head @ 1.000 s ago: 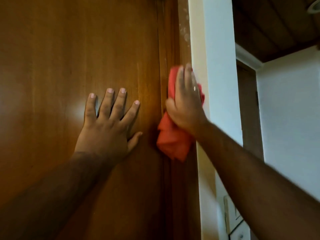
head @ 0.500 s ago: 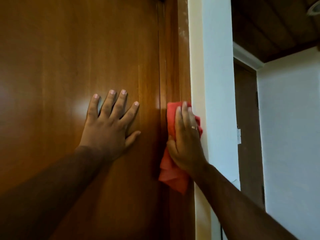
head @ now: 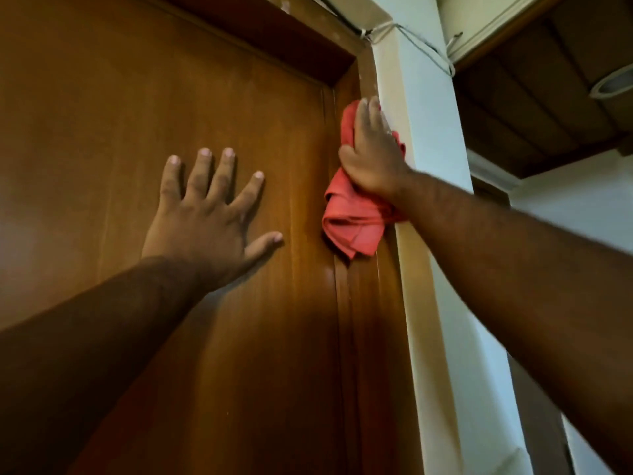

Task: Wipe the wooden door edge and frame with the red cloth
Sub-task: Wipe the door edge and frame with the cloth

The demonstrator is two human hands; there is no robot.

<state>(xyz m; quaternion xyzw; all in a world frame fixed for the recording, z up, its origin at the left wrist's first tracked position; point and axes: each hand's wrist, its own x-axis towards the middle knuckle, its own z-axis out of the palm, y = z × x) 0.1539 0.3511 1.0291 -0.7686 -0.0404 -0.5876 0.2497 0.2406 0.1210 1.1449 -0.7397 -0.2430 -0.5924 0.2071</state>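
A brown wooden door (head: 137, 114) fills the left of the view, shut inside its wooden frame (head: 368, 303). My left hand (head: 209, 217) lies flat on the door panel with fingers spread, holding nothing. My right hand (head: 371, 152) presses a bunched red cloth (head: 352, 224) against the frame's right upright, close to the top corner. The cloth's loose folds hang below my palm over the gap between door edge and frame. The frame's top rail (head: 274, 36) shows above.
A white wall pillar (head: 424, 138) stands right of the frame, with a thin white cable (head: 424, 46) running across its top. A dark wooden ceiling (head: 541, 108) and a round ceiling lamp (head: 613, 84) are at upper right.
My right hand has slid the red cloth down the frame and then back up toward the top corner. The view has tilted up, showing the frame's top. My left hand stays flat on the door.
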